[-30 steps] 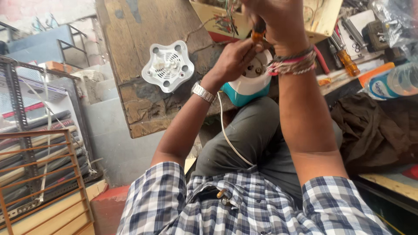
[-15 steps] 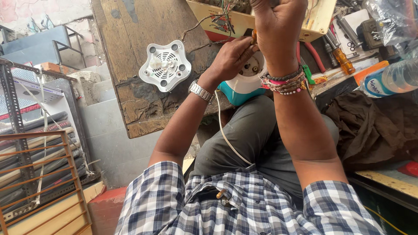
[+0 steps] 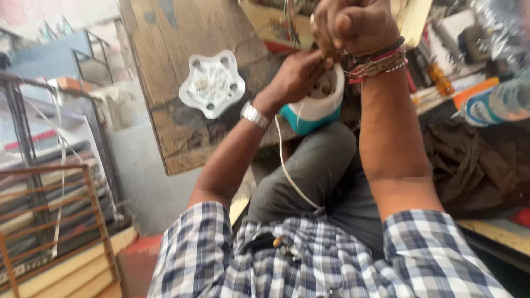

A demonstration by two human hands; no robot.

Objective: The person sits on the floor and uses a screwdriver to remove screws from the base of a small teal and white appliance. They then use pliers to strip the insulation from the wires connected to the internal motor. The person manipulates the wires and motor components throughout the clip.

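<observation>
— While the round white-and-teal plastic appliance body sits on the edge of the worn wooden board, which hand is on it?

— The left hand. Its fingers curl around the open white top, gripping the rim, so the body lies directly under that hand and just above the person's grey-trousered knee.

— And the right hand?

— Closed into a fist just above and to the right of the appliance, wrist ringed with bead and thread bracelets. It seems to clamp something thin that points down into the opening, but I cannot tell what it is.

— So how do the two line up?

— The opening faces up toward the fist; the right hand stands over it, the left is nearer and touching. A white cord trails from the body down over the knee.

— Anything else close?

— A white star-shaped plastic cover lies on the board, well to the left.
</observation>
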